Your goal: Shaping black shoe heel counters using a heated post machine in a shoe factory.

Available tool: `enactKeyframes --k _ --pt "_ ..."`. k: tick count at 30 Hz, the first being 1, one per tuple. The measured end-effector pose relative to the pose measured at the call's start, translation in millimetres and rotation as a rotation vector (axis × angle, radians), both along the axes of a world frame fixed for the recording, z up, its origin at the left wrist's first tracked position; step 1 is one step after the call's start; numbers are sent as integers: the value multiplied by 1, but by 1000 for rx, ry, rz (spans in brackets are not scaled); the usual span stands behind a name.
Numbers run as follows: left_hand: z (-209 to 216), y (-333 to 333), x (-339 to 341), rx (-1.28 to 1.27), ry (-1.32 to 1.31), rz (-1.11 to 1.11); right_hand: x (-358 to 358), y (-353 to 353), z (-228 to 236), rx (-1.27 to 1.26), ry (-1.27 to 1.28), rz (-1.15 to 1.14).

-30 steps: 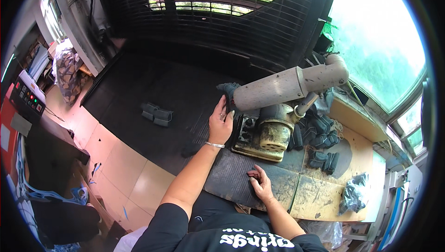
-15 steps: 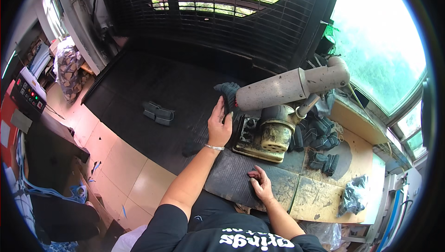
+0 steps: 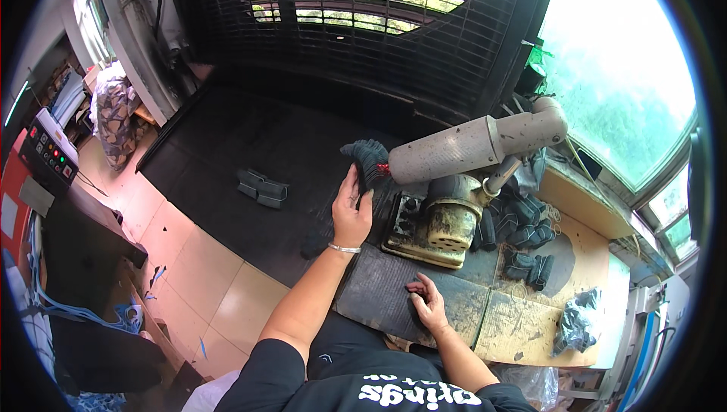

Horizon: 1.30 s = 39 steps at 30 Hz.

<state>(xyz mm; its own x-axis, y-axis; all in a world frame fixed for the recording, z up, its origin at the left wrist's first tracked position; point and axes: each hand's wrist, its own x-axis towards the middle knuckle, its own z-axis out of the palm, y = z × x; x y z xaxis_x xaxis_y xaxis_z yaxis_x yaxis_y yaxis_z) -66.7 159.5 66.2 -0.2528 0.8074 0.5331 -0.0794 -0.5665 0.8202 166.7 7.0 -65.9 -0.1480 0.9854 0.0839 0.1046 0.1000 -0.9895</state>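
My left hand is raised beside the mouth of a grey metal tube. Its fingers and thumb are closed around the lower part of a dark grey ribbed knit piece, whose top fans out above them. Red threads or a red glow show where the piece meets the tube; I cannot tell which. My right hand rests low, over a worn grey ribbed board, fingers loosely curled and thumb apart, with no object visible in it. Its fingertips are darkened.
The tube rises from a stained motor housing. Bundled dark pieces lie on the black surface to the left. More dark bundles and a clear plastic bag lie at right. A metal grille stands behind.
My left hand has shifted slightly left and down. The knit piece in it has turned and fanned out wider at the tube's mouth. My right hand has hardly moved.
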Motion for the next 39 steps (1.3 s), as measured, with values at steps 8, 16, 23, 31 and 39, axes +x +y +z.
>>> enactKeyframes --k 8,16,23,31,39 --pt "-1 -11 -9 32 26 26 1 0 -4 -4 17 2" --pt "-3 -13 -6 -4 17 -45 1 -1 -4 -9 15 10" --pt "-8 2 3 -21 16 -30 1 -1 0 -33 -9 49" --pt "-19 17 17 -36 51 -27 0 -2 -1 -1 -16 6" --pt "-21 14 21 -31 45 -36 0 -1 -2 8 -22 1"
